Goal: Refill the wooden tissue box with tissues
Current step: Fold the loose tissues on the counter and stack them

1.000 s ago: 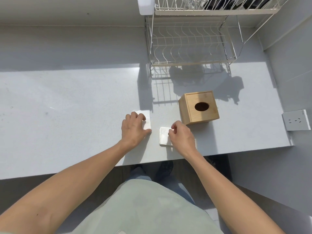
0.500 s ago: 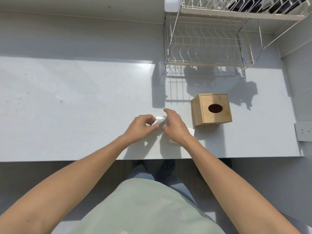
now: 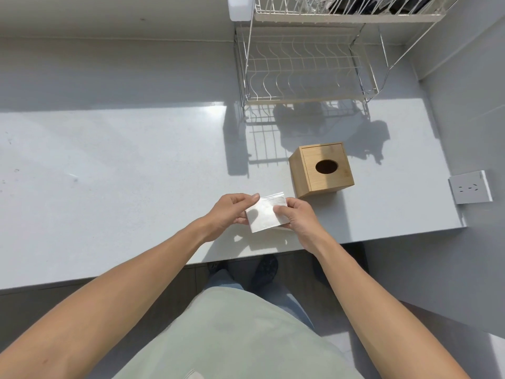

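A white stack of folded tissues is held between both hands, just above the counter near its front edge. My left hand grips its left side and my right hand grips its right side. The wooden tissue box stands upright on the counter just beyond and to the right of my right hand, its lid shut, with a dark oval opening on top. No tissue shows in the opening.
A white wire dish rack stands at the back of the grey counter, behind the box. A wall socket sits on the right wall. The counter's front edge runs just under my wrists.
The two separate tissue piles that lay on the counter have been lifted and brought together into one stack held by both hands. The view has shifted slightly.
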